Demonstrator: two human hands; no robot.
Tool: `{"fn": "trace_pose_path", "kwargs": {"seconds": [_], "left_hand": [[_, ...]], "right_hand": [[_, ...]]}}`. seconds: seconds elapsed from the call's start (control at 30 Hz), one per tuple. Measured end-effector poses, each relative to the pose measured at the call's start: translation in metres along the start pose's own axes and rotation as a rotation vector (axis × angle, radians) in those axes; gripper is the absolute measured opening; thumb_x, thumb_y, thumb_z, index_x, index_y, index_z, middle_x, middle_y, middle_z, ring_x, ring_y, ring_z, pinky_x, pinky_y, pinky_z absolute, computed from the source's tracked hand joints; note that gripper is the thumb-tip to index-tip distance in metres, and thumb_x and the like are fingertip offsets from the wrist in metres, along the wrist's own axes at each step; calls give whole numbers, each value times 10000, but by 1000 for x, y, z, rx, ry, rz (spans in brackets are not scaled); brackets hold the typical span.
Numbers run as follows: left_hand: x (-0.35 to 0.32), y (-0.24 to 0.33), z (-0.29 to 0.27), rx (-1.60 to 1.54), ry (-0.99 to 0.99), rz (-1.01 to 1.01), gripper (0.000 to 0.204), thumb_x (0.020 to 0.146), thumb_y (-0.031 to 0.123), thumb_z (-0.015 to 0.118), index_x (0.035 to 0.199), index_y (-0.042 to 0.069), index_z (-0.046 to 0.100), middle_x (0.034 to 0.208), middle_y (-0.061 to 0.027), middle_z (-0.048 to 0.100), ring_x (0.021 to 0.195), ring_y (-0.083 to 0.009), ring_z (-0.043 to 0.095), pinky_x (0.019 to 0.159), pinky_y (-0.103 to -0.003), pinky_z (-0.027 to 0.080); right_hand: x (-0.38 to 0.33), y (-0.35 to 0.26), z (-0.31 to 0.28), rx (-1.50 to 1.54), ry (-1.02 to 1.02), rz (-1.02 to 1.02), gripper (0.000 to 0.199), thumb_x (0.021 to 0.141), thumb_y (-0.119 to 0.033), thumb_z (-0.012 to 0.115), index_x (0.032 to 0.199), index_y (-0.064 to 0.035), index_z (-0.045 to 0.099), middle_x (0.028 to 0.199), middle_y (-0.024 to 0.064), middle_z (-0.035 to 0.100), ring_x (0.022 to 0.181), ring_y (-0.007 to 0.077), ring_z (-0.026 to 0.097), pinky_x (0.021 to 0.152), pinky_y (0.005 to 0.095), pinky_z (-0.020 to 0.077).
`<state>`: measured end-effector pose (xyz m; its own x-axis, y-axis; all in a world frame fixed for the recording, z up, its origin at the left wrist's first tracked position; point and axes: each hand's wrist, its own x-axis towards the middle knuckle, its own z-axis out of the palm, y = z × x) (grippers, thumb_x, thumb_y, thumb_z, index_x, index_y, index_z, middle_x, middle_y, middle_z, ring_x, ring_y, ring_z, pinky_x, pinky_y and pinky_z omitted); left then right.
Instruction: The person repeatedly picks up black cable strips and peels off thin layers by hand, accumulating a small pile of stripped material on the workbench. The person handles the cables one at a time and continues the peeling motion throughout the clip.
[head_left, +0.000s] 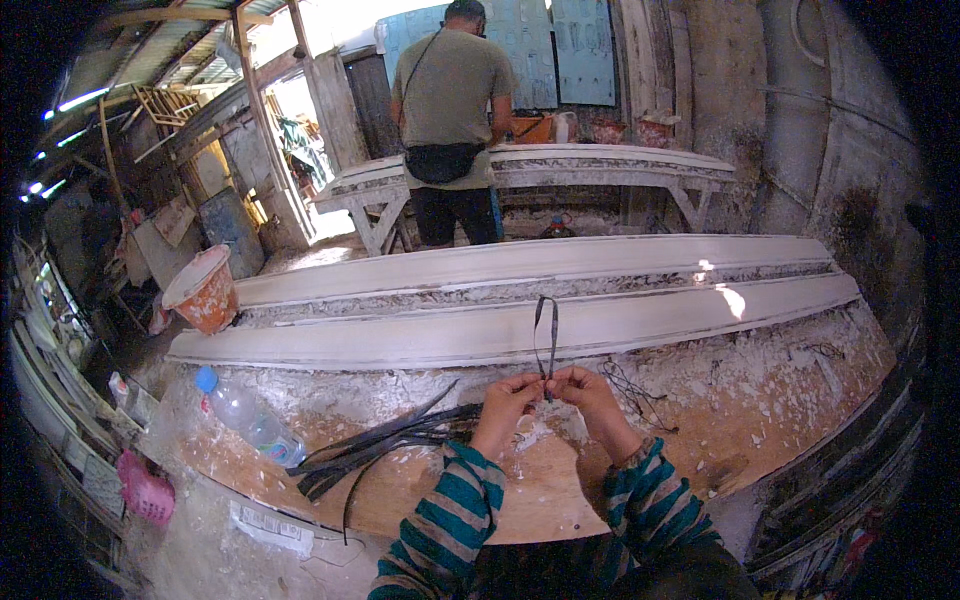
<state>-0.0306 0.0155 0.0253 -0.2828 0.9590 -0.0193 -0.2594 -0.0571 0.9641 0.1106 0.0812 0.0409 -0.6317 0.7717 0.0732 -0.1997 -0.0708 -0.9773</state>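
A thin black strip (538,325) stands up in a narrow loop between my hands, in front of the nearer white plaster moulding. My left hand (508,402) pinches one side of it at the base. Close beside it, my right hand (588,390) pinches the other side, the fingertips of both hands almost touching. Left of my left hand lies a bundle of black strips (385,442) on the plywood table (540,490). Some thin dark strands (640,390) lie to the right of my right hand.
Two long white mouldings (400,335) cross the table. A clear bottle with a blue cap (245,415) lies at the left, near an orange bucket (205,292). Behind, a person (450,100) stands at another white-topped bench (610,165). A pink basket (147,488) is at lower left.
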Motion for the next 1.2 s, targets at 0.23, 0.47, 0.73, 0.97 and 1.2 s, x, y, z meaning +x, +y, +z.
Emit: {"fn": "trace_pose_path", "kwargs": {"seconds": [0.23, 0.47, 0.73, 0.97, 1.2], "left_hand": [[-3, 6, 3, 131, -44, 56, 266, 798, 148, 610, 1035, 30, 593, 843, -3, 623, 694, -55, 539, 546, -187, 402], [-4, 11, 3, 143, -101, 96, 324, 782, 165, 636, 1066, 19, 577, 883, -11, 623, 724, -81, 544, 573, -209, 418], [-6, 15, 3, 126, -81, 53, 238, 797, 233, 620, 918, 28, 625, 805, -23, 631, 692, -97, 563, 533, -234, 450], [-5, 15, 3, 163, -64, 55, 205, 802, 237, 613, 819, 34, 641, 739, -19, 617, 638, -92, 560, 487, -230, 457], [-7, 15, 5, 333, -237, 27, 192, 798, 231, 619, 789, 41, 644, 669, -18, 598, 589, -87, 552, 440, -218, 442]], "right_hand": [[3, 2, -4, 44, 4, -3, 105, 759, -93, 643, 832, -56, 577, 789, -1, 591, 735, 82, 531, 689, 216, 410], [5, 6, -7, 33, -1, -35, 95, 762, -83, 639, 812, -67, 561, 761, -10, 581, 722, 82, 532, 671, 220, 419], [9, 12, -9, -106, -2, -166, 131, 740, -23, 652, 783, -54, 533, 747, 12, 578, 674, 80, 535, 629, 208, 432], [8, 7, -12, -166, -99, -157, 124, 763, -55, 640, 821, -43, 531, 779, 13, 586, 736, 97, 556, 671, 217, 443], [9, -11, -22, -478, 121, -378, 262, 822, -113, 541, 1080, -93, 583, 1185, 70, 433, 1127, 178, 388, 914, 305, 343]]}}
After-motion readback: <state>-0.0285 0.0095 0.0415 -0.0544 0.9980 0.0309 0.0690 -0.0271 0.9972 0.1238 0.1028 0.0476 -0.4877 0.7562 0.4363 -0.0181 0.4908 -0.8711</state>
